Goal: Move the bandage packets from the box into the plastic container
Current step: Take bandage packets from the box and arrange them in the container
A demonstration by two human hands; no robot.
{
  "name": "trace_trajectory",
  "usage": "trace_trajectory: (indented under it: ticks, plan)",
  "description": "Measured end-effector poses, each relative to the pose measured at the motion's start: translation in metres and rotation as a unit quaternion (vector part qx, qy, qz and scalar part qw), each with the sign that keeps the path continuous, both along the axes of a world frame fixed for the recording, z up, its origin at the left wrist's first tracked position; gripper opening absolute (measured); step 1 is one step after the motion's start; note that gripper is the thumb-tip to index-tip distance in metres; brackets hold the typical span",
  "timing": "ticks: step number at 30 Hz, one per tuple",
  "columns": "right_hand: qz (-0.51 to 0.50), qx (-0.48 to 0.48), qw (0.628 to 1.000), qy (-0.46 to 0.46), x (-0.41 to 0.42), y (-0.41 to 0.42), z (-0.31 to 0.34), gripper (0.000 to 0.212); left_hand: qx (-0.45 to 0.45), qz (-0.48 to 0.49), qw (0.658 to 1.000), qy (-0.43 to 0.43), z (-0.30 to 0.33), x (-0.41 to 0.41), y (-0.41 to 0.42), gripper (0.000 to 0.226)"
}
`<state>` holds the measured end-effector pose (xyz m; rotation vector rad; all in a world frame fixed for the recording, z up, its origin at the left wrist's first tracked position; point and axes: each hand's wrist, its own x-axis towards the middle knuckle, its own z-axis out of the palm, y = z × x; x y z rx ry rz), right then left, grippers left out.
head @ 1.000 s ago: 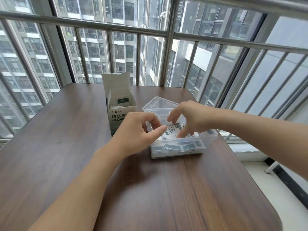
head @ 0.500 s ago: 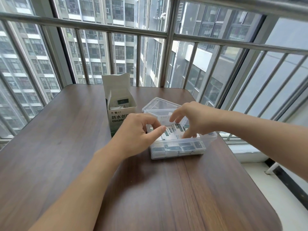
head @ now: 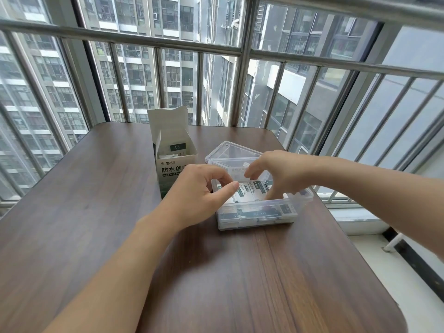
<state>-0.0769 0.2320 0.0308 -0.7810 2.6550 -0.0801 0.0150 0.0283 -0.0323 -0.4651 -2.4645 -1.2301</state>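
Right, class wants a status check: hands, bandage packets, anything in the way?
Left hand and right hand both over the plastic container, fingers on the bandage packets inside. Box stands open beside it. Nothing in the way.

You have two bare hands in view: your left hand at the centre of the frame and your right hand just right of centre. One open cardboard box stands above and left of centre, and at least one white packet shows inside its top, though the count there cannot be told. One clear plastic container sits right of centre, with one clear lid behind it. Several bandage packets lie in the container, layered and partly hidden by your fingers, so an exact number cannot be read. One wooden table fills the lower frame.
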Motion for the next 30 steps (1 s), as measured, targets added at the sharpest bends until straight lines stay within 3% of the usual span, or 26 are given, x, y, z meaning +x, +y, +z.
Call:
trace_trajectory:
  ticks: [15,22,27,30]
  plan:
    - [0.054,0.027,0.998,-0.027,0.005,-0.020,0.003,0.067,0.002,-0.010,1.000,0.005,0.000,-0.001,0.001,0.023]
    - [0.063,0.012,0.998,-0.020,0.006,-0.024,0.000,0.062,0.053,-0.004,0.998,0.019,0.000,-0.002,0.003,0.032]
    - [0.043,-0.011,0.998,-0.034,0.008,-0.023,0.014,0.069,0.082,0.042,0.990,0.110,0.000,-0.005,0.000,0.024]
    - [0.049,-0.114,0.992,0.030,0.012,-0.032,0.041,0.048,0.163,0.167,0.939,0.254,0.014,0.003,-0.010,0.007]
